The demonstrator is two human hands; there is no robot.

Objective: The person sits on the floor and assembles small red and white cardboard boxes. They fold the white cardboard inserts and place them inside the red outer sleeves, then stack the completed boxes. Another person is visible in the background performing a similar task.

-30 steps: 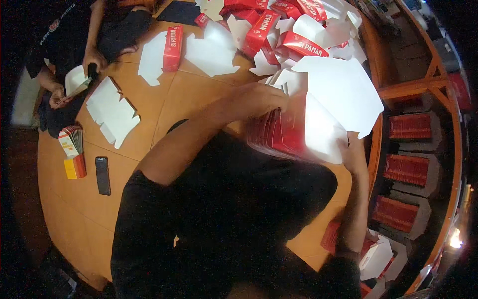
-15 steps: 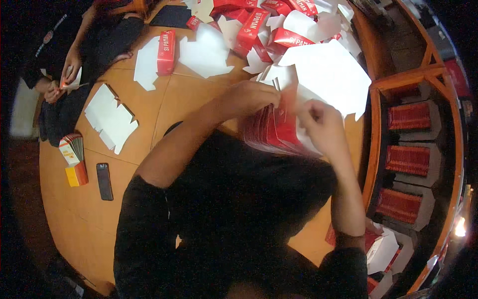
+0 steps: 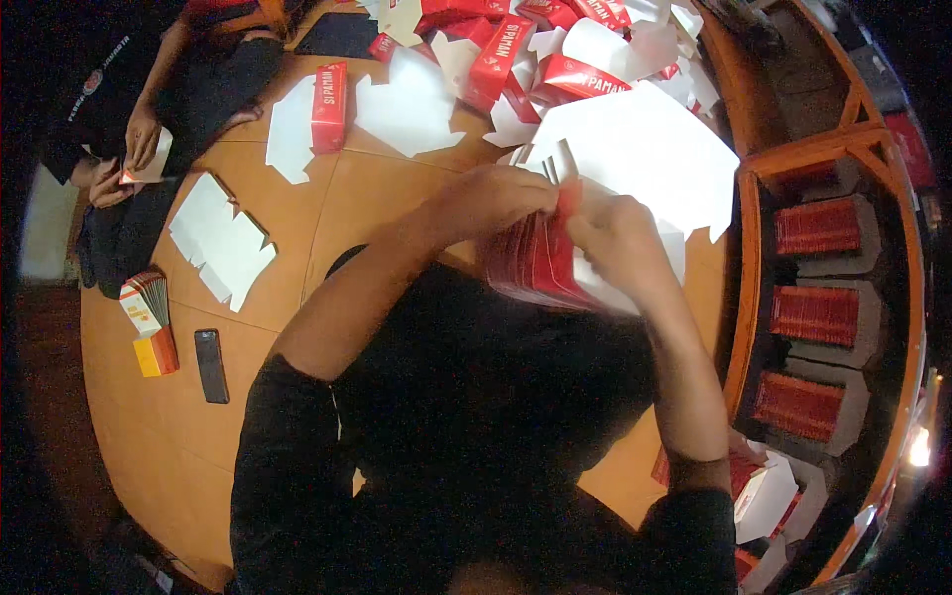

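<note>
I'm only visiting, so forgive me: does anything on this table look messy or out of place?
Yes: the red-and-white carton blanks at the table's far side lie in a jumbled, overlapping heap, unlike the neat stacks shelved on the right.

Phone (image 3: 210,365) on table (image 3: 327,213), left of carton stack (image 3: 540,263)

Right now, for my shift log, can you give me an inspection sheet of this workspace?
Surface: round wooden table, largely covered.
Job's things: stack of flat red-and-white cartons, held between both hands.
Clutter: loose white carton blanks, a folded red box, black phone, small orange box.
Grippers: left hand and right hand both grip the stack.
Cables: nothing seen.
Surroundings: another person's hands at the far left; wooden shelf of red stacks at right.
</note>
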